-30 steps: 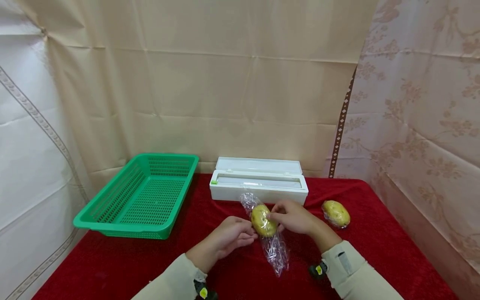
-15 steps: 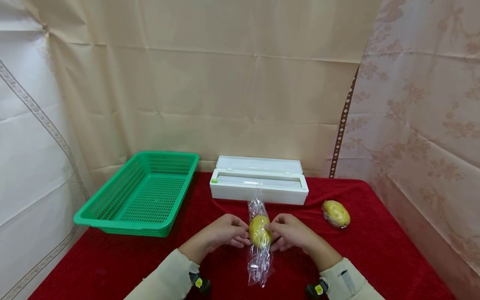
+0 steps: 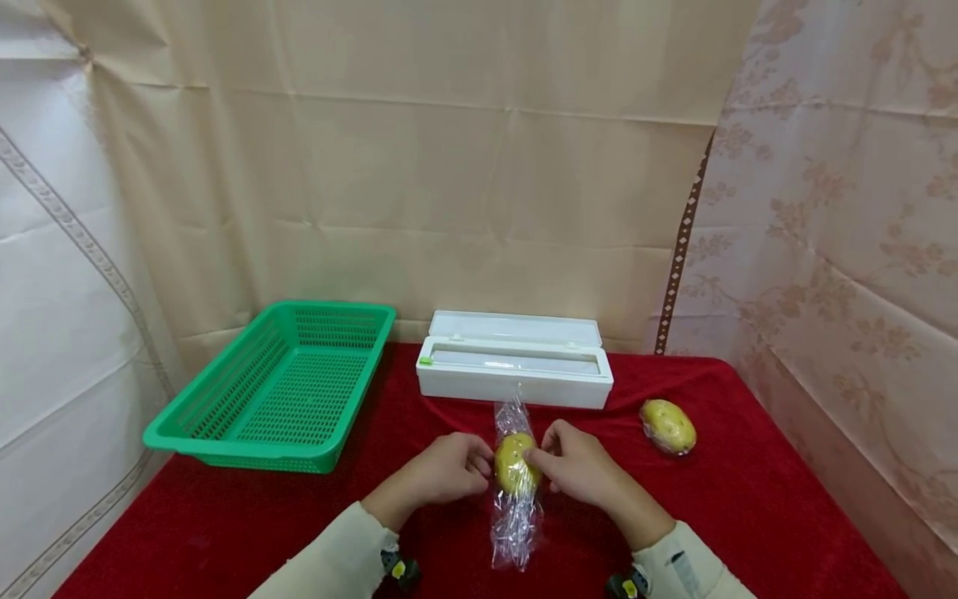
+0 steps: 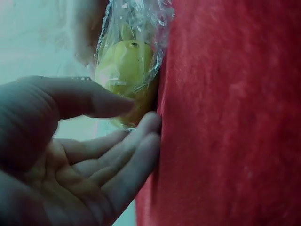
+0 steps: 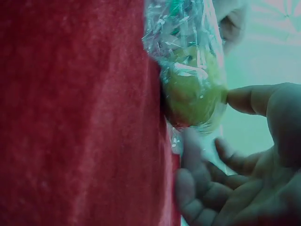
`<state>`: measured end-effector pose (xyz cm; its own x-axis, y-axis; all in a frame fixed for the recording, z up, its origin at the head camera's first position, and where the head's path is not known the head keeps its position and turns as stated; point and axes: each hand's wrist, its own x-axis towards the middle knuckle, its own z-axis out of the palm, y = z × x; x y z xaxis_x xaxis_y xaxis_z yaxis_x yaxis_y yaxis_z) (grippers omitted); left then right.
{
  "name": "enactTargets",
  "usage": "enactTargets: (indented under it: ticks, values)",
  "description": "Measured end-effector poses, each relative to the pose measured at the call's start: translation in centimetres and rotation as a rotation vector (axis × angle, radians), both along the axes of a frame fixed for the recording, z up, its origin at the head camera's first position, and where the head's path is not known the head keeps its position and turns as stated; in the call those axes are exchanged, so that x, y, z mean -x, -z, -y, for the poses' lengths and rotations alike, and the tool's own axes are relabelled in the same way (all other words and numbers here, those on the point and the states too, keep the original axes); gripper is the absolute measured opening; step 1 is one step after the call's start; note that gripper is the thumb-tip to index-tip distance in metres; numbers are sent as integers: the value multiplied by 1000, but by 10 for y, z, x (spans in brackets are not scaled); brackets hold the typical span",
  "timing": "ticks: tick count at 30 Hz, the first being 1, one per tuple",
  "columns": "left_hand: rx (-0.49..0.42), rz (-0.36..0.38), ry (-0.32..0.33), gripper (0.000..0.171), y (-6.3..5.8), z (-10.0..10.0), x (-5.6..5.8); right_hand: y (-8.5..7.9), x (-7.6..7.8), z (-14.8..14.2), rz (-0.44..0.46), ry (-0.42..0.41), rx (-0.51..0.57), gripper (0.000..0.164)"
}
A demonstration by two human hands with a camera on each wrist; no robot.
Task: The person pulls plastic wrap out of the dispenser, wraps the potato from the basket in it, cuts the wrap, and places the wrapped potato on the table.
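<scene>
A yellow potato (image 3: 516, 462) lies on the red cloth in the middle of the head view, covered in clear plastic wrap (image 3: 513, 532). Crinkled ends of the wrap stretch out beyond it, toward the person and toward the white box. My right hand (image 3: 580, 466) has its thumb on the potato's upper right side, with the fingers bent low beside it. On the other side, my left hand (image 3: 453, 467) keeps its fingers loosely bent close to the potato; the left wrist view shows the thumb (image 4: 101, 101) near its end. Whether the left fingertips touch it is hard to tell.
A white wrap box (image 3: 516, 389) with its lid raised stands behind the potato. To the left is a green plastic basket (image 3: 247, 454). Another wrapped potato (image 3: 669, 427) rests on the red cloth (image 3: 748, 507) at right. Curtains hang behind and at both sides.
The potato and its wrap have turned from a slant to nearly straight toward the person, shifting slightly left and nearer. My left hand has moved to its left side; the right thumb stays on it.
</scene>
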<state>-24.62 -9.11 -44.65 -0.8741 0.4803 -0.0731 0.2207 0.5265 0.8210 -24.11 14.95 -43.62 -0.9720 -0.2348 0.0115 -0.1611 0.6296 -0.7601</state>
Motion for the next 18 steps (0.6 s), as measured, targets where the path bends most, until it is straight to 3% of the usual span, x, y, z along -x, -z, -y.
enactTargets:
  ticks: [3,5,9,13,18]
  values:
    - [173,-211,52,46,-5,-2,-5,-1,2,0,-144,-37,-24,18]
    - [254,-324,90,53,-8,-4,-8,-2,4,1,-188,-91,-8,14]
    - [361,-510,144,58,-9,-10,-13,-2,4,2,-130,-193,57,8]
    - [370,-574,156,56,-8,-13,-15,-5,3,1,-83,-211,71,3]
    - [336,-516,144,54,-7,-12,-13,-11,2,-7,-106,-296,-1,21]
